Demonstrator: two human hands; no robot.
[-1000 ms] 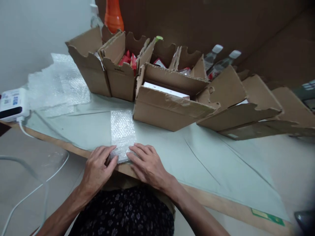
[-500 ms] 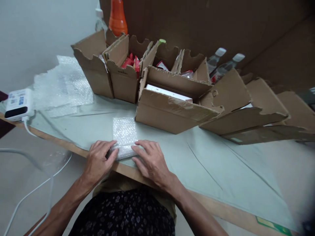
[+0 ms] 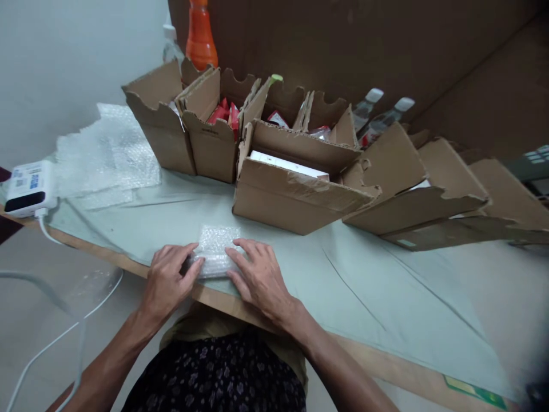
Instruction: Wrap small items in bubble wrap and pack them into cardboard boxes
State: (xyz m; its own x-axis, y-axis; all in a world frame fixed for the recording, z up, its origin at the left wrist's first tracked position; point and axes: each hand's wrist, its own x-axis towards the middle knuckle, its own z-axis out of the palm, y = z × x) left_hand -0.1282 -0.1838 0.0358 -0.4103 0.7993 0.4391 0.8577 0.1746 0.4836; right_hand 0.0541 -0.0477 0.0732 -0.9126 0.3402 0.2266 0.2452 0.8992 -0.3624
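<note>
A small piece of clear bubble wrap (image 3: 220, 234) lies on the green cloth by the table's front edge. Its near end is folded over into a flat bundle; what is inside, if anything, I cannot make out. My left hand (image 3: 168, 276) grips the bundle's left end between thumb and forefinger. At the right end, my right hand (image 3: 260, 276) holds it with thumb and bent fingers. The far flap of the wrap rests flat beyond the fingers.
Stacked bubble wrap sheets (image 3: 109, 151) lie at the left, beside a white device (image 3: 30, 186) with a cable. Several cardboard boxes (image 3: 295, 200) stand along the back, some holding red packets (image 3: 225, 111). Behind them are an orange bottle (image 3: 201, 40) and clear bottles (image 3: 386, 121).
The folded bundle has rolled a little farther over the sheet, so the flat flap beyond it is shorter. Both hands stay at its ends. The view has shifted slightly.
</note>
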